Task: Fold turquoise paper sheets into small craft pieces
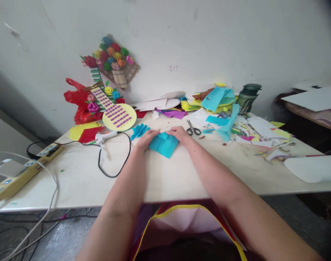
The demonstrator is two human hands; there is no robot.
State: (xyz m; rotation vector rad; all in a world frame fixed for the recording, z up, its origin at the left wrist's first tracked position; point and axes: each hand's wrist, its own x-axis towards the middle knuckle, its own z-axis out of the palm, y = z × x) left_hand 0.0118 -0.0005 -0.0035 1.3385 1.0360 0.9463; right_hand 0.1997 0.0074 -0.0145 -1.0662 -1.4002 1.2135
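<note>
A piece of blue crepe paper point(164, 146) is stretched between my two hands at the middle of the table, its far edge folded over. My left hand point(148, 139) is closed on its left corner, and my right hand point(179, 134) pinches the upper right part. Just beyond my left hand lies a bunch of pleated blue paper strips point(139, 131). Scissors point(193, 130) with black handles rest to the right of my right hand, near small blue paper scraps point(208, 131). A white hot glue gun point(107, 137) lies left of my left hand, its black cord looped on the tabletop.
A yellow paper guitar point(119, 116) leans at the back left beside a red plastic bag point(79, 101). Paper flowers point(113, 54) hang on the wall. A yellow power strip point(26, 170) lies left. Paper scraps point(259, 132) and a green bottle point(248, 98) are on the right.
</note>
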